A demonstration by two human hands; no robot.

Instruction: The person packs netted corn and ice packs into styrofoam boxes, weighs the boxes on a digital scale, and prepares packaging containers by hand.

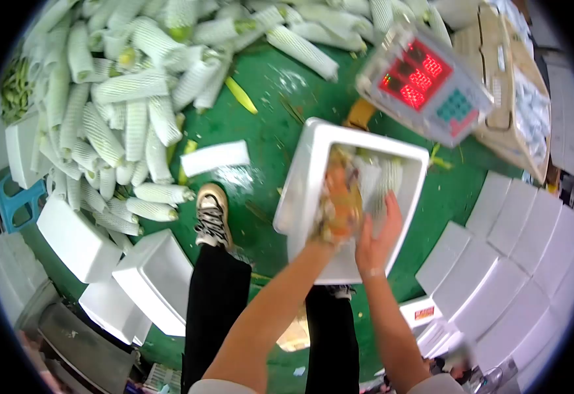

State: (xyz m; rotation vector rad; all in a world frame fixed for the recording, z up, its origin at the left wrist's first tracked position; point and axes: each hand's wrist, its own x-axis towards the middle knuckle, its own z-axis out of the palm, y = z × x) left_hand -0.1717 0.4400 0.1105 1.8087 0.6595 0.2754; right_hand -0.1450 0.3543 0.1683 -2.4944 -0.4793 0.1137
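Observation:
My right hand point(379, 238) is bare, its fingers stretched out inside a white foam box point(414, 197). The fingertips are close to white net-sleeved produce point(390, 176) lying in the box; contact is unclear. Over the same box, my left hand point(337, 200) is a blur of orange, gold and green. Whether that is a patterned glove or something held cannot be made out, and the fingers do not show. The box stands on the green floor in front of me, with a white lid-like piece point(287, 197) along its left side.
A scale with a red lit display point(416, 75) stands beyond the box. Net-sleeved produce point(132, 85) is heaped at the far left. White foam boxes stand at the left point(159, 279) and are stacked at the right point(497, 282). A beige crate point(497, 85) is at the upper right.

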